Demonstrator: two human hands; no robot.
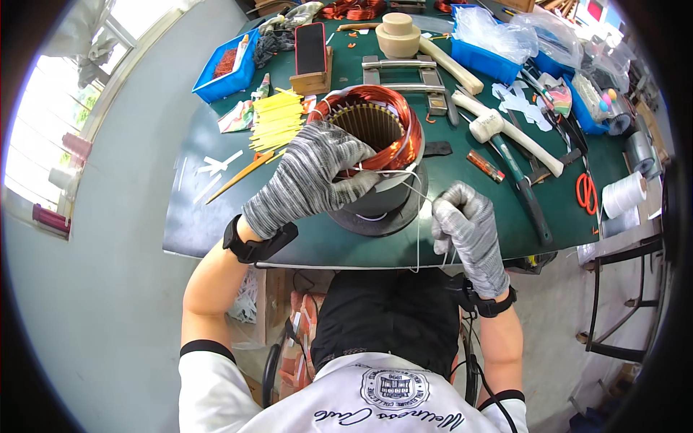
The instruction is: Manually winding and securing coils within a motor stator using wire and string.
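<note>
Apparently lacing is partway: the coil point(411, 137), near six o'clock on the counter point(321, 249), has ties point(322, 110) at ten o'clock, with cord point(418, 234) seemingly left to secure. The left hand point(310, 173) grips its seven o'clock rim; the right hand point(465, 227) pinches cord.

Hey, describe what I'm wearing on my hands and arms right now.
Your left hand wears a streaky dark-and-light grey knit glove; your right hand has a similar, paler-looking glove. Each wrist carries a black band, left and right. Black cables run beside the right forearm. Your short white sleeves, left and right, have black trim.
</note>
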